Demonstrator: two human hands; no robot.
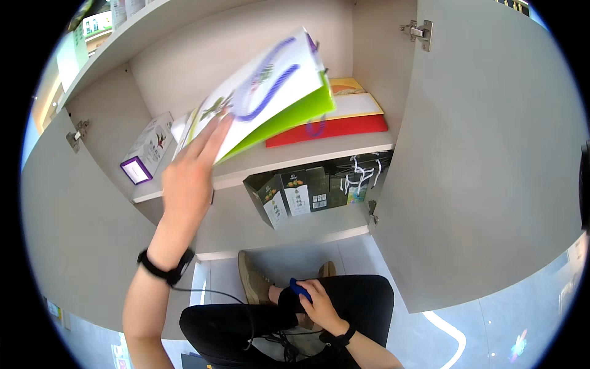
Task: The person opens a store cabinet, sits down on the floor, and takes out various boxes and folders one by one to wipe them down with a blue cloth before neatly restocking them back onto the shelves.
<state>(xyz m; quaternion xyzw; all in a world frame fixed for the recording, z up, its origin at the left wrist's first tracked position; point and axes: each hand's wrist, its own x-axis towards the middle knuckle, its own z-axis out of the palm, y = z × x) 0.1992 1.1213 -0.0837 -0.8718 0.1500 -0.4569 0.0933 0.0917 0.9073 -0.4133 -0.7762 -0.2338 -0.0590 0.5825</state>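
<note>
My left hand grips white-and-green paper gift bags at their near left end, tilted above the cabinet's upper shelf. A purple-blue rope handle loops over the white face, which bears a plant print and is partly blurred. My thumb is hidden beneath. Low over my lap, my right hand is closed around a small dark blue object, perhaps a cloth. Behind the raised bags, a red bag lies flat on the shelf with a white, yellow-edged item upon it.
A white carton with a purple end lies at the shelf's left. Dark green boxes and bags with white cords stand on the lower shelf. The left door and right door swing outward. A cable runs from my left wrist.
</note>
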